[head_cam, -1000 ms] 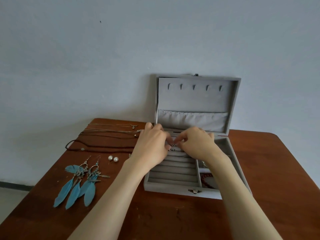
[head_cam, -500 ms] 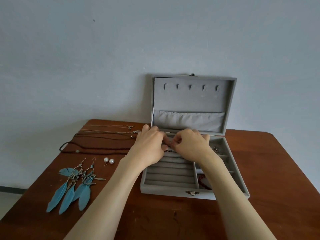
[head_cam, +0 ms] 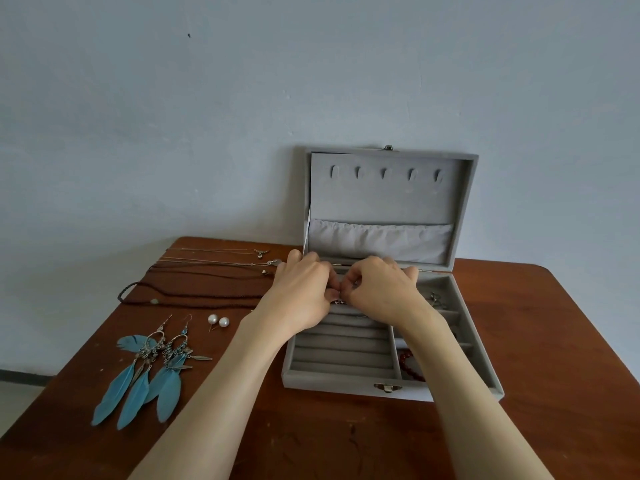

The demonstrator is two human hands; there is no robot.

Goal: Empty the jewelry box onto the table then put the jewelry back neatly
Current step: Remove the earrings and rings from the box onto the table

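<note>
Left hand [head_cam: 304, 292] and right hand [head_cam: 377, 289] both curled, fingertips meeting and pinching a small dark piece of jewelry [head_cam: 338, 301] at centre frame, over the far end of the padded grey ring rolls [head_cam: 343, 355]. Kind of piece too small to tell.

Grey velvet jewelry box [head_cam: 346, 382] open at centre right, lid [head_cam: 391, 195] upright against the wall. Red bead bracelet [head_cam: 408, 367] in a right-hand compartment.

Same pinch at the same spot as a second ago, with nothing seated or let go. Probably slow, fiddly seating of one piece, early in the putting-back.

Out on the brown wooden table [head_cam: 346, 438], at left: blue feather earrings [head_cam: 149, 372], two pearl studs [head_cam: 218, 321], dark cord necklaces [head_cam: 194, 296], thin silver chains [head_cam: 214, 261].

No brand, label or readable writing anywhere.
</note>
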